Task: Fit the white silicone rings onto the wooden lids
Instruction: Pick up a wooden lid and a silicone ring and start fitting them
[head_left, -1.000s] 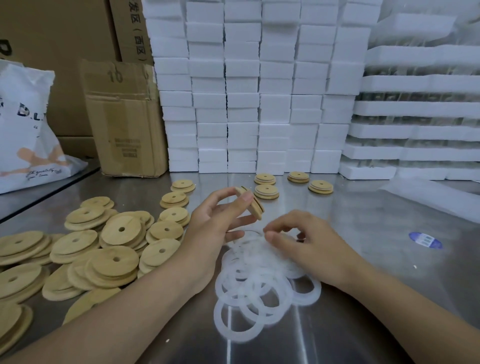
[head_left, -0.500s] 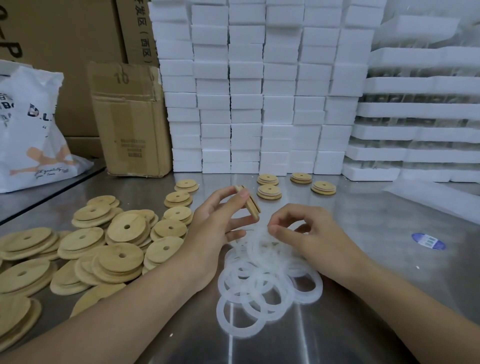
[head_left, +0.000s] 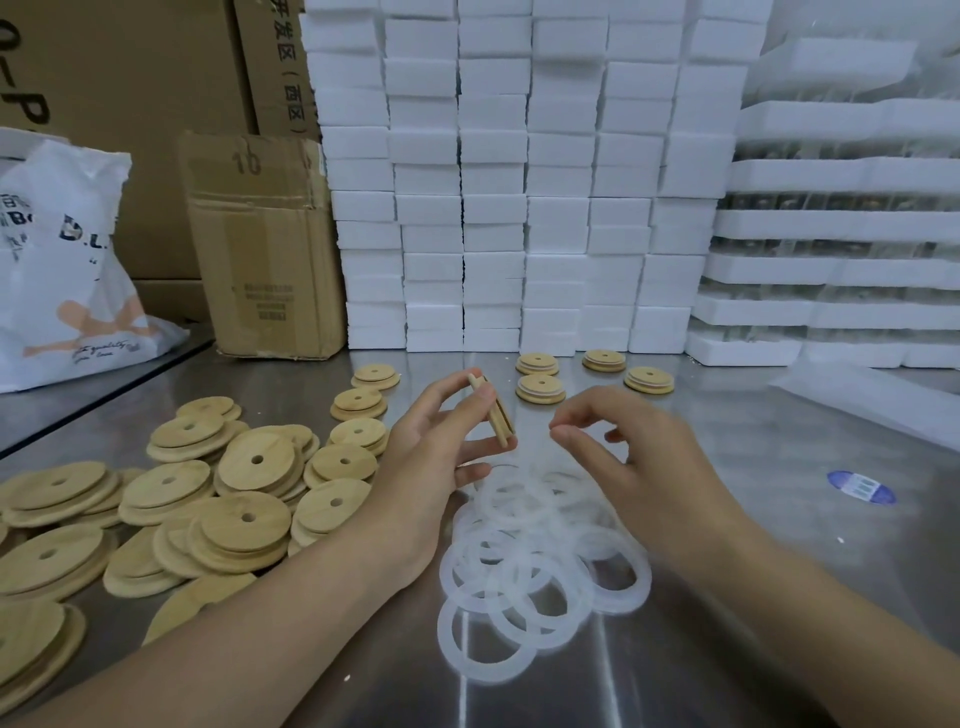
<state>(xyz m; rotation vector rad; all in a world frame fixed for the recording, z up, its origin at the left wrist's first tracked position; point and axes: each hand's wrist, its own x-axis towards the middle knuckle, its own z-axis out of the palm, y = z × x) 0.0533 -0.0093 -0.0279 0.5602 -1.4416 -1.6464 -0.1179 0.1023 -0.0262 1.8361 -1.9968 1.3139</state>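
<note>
Left grip (head_left: 431, 457) closed round a wooden lid (head_left: 500, 415) held on edge, right grip (head_left: 639, 457) just beside, fingertips pinched, contents blurred, cannot tell, white silicone rings (head_left: 519, 519) heaped on worktop (head_left: 779, 467) beneath both.

One held lid (head_left: 493, 415); four ringed lids (head_left: 540, 388); one cardboard box (head_left: 265, 249); one bag (head_left: 67, 270); one blue sticker (head_left: 861, 487); loose lids (head_left: 254, 462) and silicone rings (head_left: 488, 644) overlap uncountably.

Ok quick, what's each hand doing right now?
Left hand: holding a wooden lid on edge.
Right hand: curled; too blurred to tell if it holds anything.
</note>
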